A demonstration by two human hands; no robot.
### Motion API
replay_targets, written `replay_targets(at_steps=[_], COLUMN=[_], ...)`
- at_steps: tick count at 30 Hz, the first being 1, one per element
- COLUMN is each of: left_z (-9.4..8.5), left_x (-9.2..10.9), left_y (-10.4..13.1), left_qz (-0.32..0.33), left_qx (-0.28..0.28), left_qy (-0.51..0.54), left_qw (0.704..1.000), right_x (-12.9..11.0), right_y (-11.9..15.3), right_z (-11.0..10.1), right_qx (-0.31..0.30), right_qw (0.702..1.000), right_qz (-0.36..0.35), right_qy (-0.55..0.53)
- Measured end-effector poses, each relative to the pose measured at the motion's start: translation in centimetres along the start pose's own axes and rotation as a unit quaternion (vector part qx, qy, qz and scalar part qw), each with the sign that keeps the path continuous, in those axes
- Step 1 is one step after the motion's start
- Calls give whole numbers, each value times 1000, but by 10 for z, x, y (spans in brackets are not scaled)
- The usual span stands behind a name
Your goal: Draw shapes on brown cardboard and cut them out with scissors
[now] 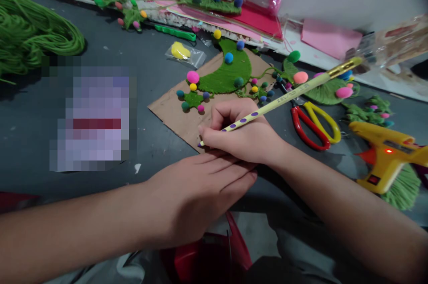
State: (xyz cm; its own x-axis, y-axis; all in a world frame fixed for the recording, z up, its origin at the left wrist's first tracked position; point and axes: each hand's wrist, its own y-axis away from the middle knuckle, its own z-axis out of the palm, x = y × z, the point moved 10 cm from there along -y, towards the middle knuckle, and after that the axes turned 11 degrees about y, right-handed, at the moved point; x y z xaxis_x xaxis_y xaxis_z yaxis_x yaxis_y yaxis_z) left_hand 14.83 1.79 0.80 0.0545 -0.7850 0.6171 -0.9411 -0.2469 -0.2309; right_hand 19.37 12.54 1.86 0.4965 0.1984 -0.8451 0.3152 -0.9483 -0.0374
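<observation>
My right hand (239,130) grips a pale yellow pencil (281,101) with purple spots. Its tip points down at the near corner of a brown cardboard piece (174,112). Flat and with fingers stretched out, my left hand (203,186) lies by the cardboard's near edge, just below the right hand, which covers part of its fingertips. On the cardboard rest a green yarn-covered crescent (234,72) and a small green star (194,99), both trimmed with coloured pompoms. Another small pompom piece (257,92) lies right of the crescent.
Red-and-yellow-handled scissors (310,123) and a yellow glue gun (384,154) with a lit red light lie at right. Green yarn (33,30) is piled at left, above a blurred-out patch. A green cutter (175,33), a bagged yellow lump (180,51) and pink paper (329,36) are farther back.
</observation>
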Motion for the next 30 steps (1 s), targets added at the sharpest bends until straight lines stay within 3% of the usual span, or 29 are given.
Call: replay_targets(at_steps=[24,30], left_z=[-2,1], left_x=[2,2], left_y=[0,1], left_qz=[4,5], left_qx=[6,-8], left_qy=[-2,-23], left_qw=[1000,1000], right_x=[3,-1], right_y=[-1,-2], right_z=[-1,-2], right_qx=[-3,-4], right_qw=[999,1000], right_qz=[28,2], right_qy=[-25,13])
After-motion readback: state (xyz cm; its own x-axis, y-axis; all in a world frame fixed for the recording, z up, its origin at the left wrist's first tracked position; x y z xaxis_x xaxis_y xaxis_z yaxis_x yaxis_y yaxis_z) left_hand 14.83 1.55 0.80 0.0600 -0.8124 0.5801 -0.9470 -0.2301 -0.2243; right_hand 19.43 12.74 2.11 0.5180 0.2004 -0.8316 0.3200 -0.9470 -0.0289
